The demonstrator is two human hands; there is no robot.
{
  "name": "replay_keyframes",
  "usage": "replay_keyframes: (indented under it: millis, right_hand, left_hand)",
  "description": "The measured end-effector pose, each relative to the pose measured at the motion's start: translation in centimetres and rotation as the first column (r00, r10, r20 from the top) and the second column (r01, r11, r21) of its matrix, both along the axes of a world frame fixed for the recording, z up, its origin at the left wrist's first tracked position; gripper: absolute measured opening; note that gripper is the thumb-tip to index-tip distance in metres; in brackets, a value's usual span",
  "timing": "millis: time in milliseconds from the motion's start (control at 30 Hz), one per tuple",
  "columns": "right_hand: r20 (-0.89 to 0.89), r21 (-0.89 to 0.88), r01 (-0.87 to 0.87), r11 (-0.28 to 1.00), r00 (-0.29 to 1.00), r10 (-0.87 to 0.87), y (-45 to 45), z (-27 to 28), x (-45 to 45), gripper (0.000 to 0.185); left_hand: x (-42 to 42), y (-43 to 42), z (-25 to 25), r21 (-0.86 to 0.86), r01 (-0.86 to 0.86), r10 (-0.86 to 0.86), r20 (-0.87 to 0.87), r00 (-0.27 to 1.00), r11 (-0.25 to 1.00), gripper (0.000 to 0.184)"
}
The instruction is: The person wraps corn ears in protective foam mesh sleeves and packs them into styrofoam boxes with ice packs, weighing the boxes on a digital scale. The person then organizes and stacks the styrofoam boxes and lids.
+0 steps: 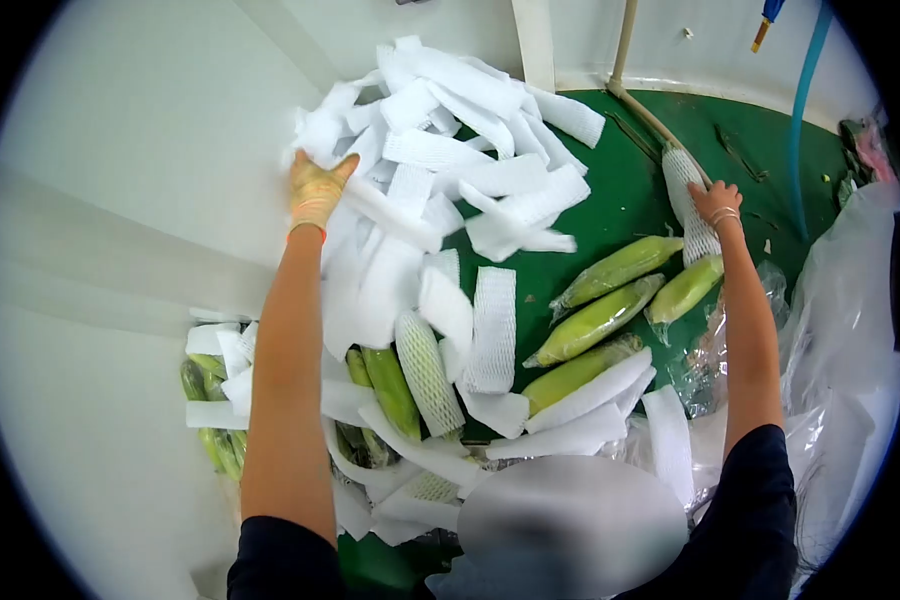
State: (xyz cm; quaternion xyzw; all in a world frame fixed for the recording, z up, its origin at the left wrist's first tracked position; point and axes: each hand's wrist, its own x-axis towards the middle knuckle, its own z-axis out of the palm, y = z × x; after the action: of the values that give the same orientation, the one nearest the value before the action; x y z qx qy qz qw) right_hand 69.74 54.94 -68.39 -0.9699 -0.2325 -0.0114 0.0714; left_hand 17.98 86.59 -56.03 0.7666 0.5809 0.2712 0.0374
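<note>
My left hand (319, 192), in a yellowish glove, reaches to the left edge of a heap of white foam net sleeves (440, 150). Its thumb stands apart from the fingers, and the fingertips touch the foam. At the right, my right hand (718, 203) is closed over an ear of corn in a white foam net (686, 190); the fingers partly hide it. Just below lie several green ears of corn in clear film (595, 318). Another net-sleeved ear (428, 375) rests beside a bare-looking green ear (390, 390) near the middle.
The green surface (610, 190) meets a pale wall (140, 200) at the left. More corn (215, 385) and foam lie at the lower left. Clear plastic film (835, 300) is bunched at the right, near a blue hose (808, 100). A blurred rounded whitish shape (575, 510) covers the bottom middle.
</note>
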Motion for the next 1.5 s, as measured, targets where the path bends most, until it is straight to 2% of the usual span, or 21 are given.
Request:
replay_keyframes:
  millis: [67,167,200,333,500,567,733,867,933,967,1000,1033,1067,1133,1167,1200,1267,1333,1400,1433,1500]
  right_hand:
    - [0.04,0.011,-0.055,0.998,0.998,0.054,0.5,0.9,-1.7,0.061]
    - [0.228,-0.025,-0.26,0.965,0.939,0.259,1.1,0.8,-5.6,0.068]
    - [0.285,0.001,-0.313,0.95,0.91,0.3,1.3,0.2,-6.8,0.068]
    - [-0.292,0.1,-0.224,0.969,0.925,0.244,2.7,1.1,-5.3,0.072]
    - [-0.183,0.208,-0.564,0.8,0.781,0.598,5.7,-0.5,-15.1,0.066]
    - [-0.322,0.153,-0.586,0.796,0.731,0.601,7.8,0.3,-21.8,0.066]
    - [-0.087,0.041,-0.811,0.583,0.579,0.811,10.4,-3.5,-34.1,0.061]
    - [0.035,0.156,-0.871,0.465,0.475,0.879,8.7,-7.2,-38.4,0.062]
    - [0.034,0.175,-0.912,0.372,0.383,0.923,9.4,-7.7,-37.8,0.062]
    - [0.031,0.19,-0.924,0.331,0.343,0.939,9.1,-8.1,-37.4,0.061]
    - [0.023,0.202,-0.932,0.302,0.313,0.95,7.5,-8.6,-36.9,0.061]
    - [-0.099,0.211,-0.871,0.443,0.432,0.896,4.5,-3.2,-36.3,0.06]
    - [-0.211,0.2,-0.797,0.57,0.533,0.819,1.9,3.7,-36.0,0.06]
    - [-0.348,0.261,-0.751,0.607,0.513,0.785,-3.0,4.6,-31.0,0.041]
    - [-0.207,0.352,-0.717,0.602,0.567,0.797,-5.9,5.1,-28.1,0.039]
    - [-0.033,0.27,-0.668,0.694,0.714,0.7,-7.2,4.5,-24.7,0.041]
    - [0.115,-0.159,-0.748,0.645,0.635,0.764,-9.2,4.3,-16.5,0.052]
    - [-0.06,-0.464,-0.696,0.548,0.642,0.765,-10.4,3.0,-12.1,0.057]
    - [-0.027,-0.428,-0.793,0.434,0.49,0.871,-10.2,2.0,-10.2,0.056]
    - [-0.035,-0.414,-0.811,0.412,0.467,0.883,-9.9,2.1,-10.5,0.054]
    - [-0.007,-0.282,-0.853,0.439,0.459,0.888,-10.0,3.1,-12.7,0.053]
  left_hand:
    - [-0.7,2.7,-3.7,-0.432,-0.058,0.151,0.183,0.971,0.9,0.109]
    - [-0.1,0.7,-8.0,-0.624,-0.134,0.175,0.004,0.985,0.769,0.117]
    - [0.0,0.4,-8.8,-0.656,-0.142,0.163,-0.03,0.986,0.741,0.12]
    - [0.3,2.3,-11.7,-0.645,-0.081,-0.09,-0.227,0.97,0.76,0.113]
    - [4.6,-3.1,-6.2,-0.667,-0.058,-0.288,-0.397,0.872,0.743,0.085]
    - [5.1,-4.6,-4.3,-0.715,-0.092,-0.38,-0.471,0.796,0.693,0.083]
    - [-1.4,-7.3,-4.3,-0.763,0.074,-0.482,-0.326,0.813,0.642,0.088]
    - [-7.1,-6.6,-6.1,-0.609,0.197,-0.434,-0.269,0.86,0.768,0.068]
    - [-9.9,-0.6,-7.0,-0.569,0.418,-0.702,-0.503,0.505,0.708,0.037]
    - [-9.0,-1.6,-3.4,-0.507,0.348,-0.567,-0.378,0.732,0.788,0.021]
    - [-8.5,0.6,-2.2,-0.376,0.548,-0.664,-0.441,0.604,0.747,0.026]
    - [-5.6,-1.5,1.8,-0.608,0.326,-0.238,0.223,0.945,0.724,0.039]
    - [-4.1,-0.5,2.9,-0.63,0.249,-0.06,0.306,0.95,0.736,0.04]
    - [-1.0,-3.4,7.3,-0.554,0.022,0.031,0.086,0.996,0.832,0.052]
    - [-0.7,-3.5,8.7,-0.511,-0.026,0.001,-0.049,0.999,0.859,0.06]
    - [-1.6,-3.7,7.8,-0.32,-0.016,0.009,-0.024,1.0,0.947,0.062]
    - [-3.5,-4.2,6.3,0.114,-0.039,0.041,-0.015,0.999,0.993,0.068]
    - [-4.4,-14.6,7.4,0.149,0.163,-0.192,0.205,0.96,0.975,0.057]
    - [-4.8,-27.3,6.0,-0.345,0.513,-0.375,0.394,0.839,0.786,0.049]
    - [-4.5,-31.5,6.5,-0.296,0.674,-0.684,0.088,0.725,0.677,0.053]
    - [-3.2,-37.4,2.5,-0.407,0.802,-0.827,0.168,0.537,0.438,0.065]
